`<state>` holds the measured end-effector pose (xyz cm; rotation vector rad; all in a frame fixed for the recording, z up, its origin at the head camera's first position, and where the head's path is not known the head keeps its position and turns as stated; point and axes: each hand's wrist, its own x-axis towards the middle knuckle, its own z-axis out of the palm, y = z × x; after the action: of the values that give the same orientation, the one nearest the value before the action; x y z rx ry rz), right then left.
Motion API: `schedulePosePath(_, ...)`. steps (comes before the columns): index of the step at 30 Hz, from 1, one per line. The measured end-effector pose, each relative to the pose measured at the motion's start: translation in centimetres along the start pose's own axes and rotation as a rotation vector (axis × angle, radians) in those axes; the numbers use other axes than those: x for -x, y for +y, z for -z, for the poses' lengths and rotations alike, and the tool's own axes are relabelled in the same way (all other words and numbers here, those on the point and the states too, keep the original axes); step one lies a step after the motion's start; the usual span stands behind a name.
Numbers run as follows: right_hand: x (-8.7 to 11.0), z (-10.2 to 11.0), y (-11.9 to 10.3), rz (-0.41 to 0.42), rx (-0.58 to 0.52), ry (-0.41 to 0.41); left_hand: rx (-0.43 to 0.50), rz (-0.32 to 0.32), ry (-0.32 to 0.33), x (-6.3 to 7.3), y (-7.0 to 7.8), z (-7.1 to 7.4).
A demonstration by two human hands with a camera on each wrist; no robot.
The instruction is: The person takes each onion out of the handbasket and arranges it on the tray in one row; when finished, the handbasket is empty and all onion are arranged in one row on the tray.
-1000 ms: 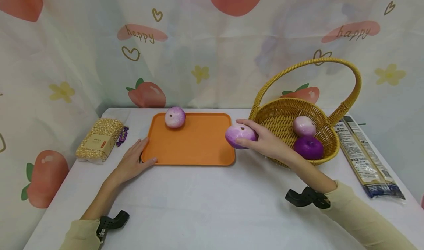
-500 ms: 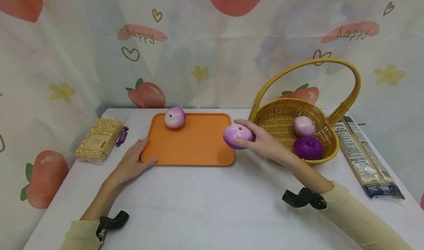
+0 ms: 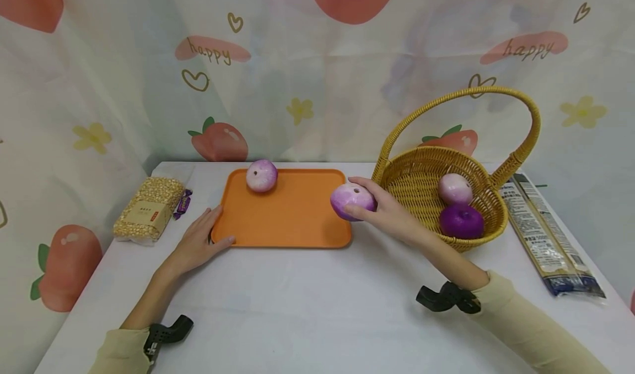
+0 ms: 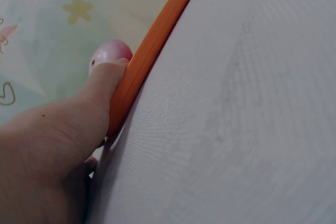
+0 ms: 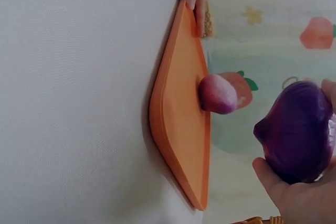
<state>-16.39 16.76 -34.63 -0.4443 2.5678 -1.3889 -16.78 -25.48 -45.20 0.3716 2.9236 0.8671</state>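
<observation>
My right hand (image 3: pixel 384 209) grips a purple-and-white onion (image 3: pixel 349 202), thumb in front and fingers over the top. In the head view the onion overlaps the right end of an orange tray (image 3: pixel 292 220); the right wrist view shows this onion's dark purple underside and pointed tip (image 5: pixel 261 129). At the tray's left end rests my left hand (image 3: pixel 198 242), fairly straight fingers along the side and thumb over the front rim (image 4: pixel 137 69). A second onion (image 3: pixel 262 176) sits at the tray's back left.
Right of the tray stands a wicker basket (image 3: pixel 412 192) with a tall handle, holding a pale onion (image 3: pixel 455 189) and a dark purple one (image 3: pixel 462 221). A long flat packet (image 3: pixel 555 242) lies beyond it. At left are a bag of yellow grains (image 3: pixel 149 209) and a purple-wrapped candy (image 3: pixel 183 204).
My right hand has carried its onion slightly leftward, from beside the basket to over the tray's right end. The left hand and the tray have stayed in place.
</observation>
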Motion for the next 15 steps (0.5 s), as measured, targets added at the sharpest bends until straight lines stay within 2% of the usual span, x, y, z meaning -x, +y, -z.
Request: schedulePosePath(15,-0.85,-1.06,-0.26,0.013,-0.024,0.040,0.010,0.009,-0.005,-0.10,-0.18,-0.06)
